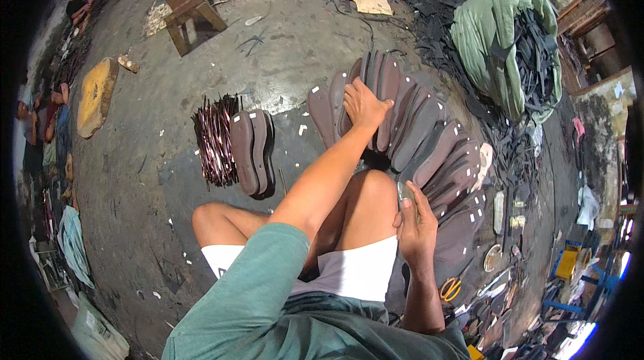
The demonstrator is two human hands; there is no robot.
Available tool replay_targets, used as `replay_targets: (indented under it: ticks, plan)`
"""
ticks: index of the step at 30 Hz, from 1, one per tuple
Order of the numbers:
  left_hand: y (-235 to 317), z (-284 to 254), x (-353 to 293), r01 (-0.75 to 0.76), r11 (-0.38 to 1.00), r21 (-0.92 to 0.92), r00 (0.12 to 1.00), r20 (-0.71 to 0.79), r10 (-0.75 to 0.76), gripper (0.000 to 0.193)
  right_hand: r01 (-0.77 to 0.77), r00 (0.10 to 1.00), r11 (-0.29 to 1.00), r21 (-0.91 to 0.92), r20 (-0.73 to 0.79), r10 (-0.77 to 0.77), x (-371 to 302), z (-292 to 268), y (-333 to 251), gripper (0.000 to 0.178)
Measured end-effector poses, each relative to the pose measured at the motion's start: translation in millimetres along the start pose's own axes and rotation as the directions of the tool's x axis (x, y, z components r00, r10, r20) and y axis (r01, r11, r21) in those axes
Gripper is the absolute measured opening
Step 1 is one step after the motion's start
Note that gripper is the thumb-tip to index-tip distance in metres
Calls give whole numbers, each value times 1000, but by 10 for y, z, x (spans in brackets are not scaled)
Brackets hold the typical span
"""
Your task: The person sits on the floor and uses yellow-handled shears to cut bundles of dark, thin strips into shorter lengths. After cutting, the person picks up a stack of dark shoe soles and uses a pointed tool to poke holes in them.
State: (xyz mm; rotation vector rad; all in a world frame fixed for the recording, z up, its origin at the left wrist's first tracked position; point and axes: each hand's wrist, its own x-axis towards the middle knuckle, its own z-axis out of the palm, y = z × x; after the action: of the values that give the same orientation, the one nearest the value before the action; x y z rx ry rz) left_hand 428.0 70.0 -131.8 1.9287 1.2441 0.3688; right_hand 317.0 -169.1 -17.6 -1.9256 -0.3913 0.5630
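Note:
Many brown shoe soles stand on edge in a curved fan in front of my knees, several with small white stickers. My left hand reaches to the far part of the fan, its fingers bent over a brown sole and its thumb spread to the right. My right hand, beside my right knee, is closed around a small greyish flat piece whose kind I cannot make out. Left of the fan, a few soles lie beside a bundle of shiny dark-brown strips.
Yellow-handled scissors lie right of my lap. At the back right stands a green cloth sack of dark scraps. A wooden stool and a yellow block are on the far left. More scraps line the right side.

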Motion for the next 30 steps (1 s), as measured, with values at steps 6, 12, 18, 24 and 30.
replay_targets:
  ticks: [6, 12, 18, 24, 30]
  plan:
    - [-200, -292, -56, 30, 970, -241, 999, 43, -20, 102, -89, 996, 994, 69, 16, 88, -75, -13, -87, 37]
    - [-1071, -2295, -860, -307, 951, 34, 937, -165, 308, 105, -57, 998, 995, 84, 0, 58, -117, 23, -86, 38]
    - [-2342, -3502, -2438, 32, 927, 375, 984, -172, 35, 94, 20, 992, 997, 76, 125, -29, -238, 395, -246, 37]
    - [-2795, -3715, -2799, 371, 927, 53, 919, -161, -359, 104, 233, 928, 972, 38, 290, -233, -512, 831, -482, 34]
    - [-3441, -3937, -2861, 481, 803, -351, 876, 154, -457, 104, 252, 912, 968, 6, 335, -239, -831, 944, -533, 33]
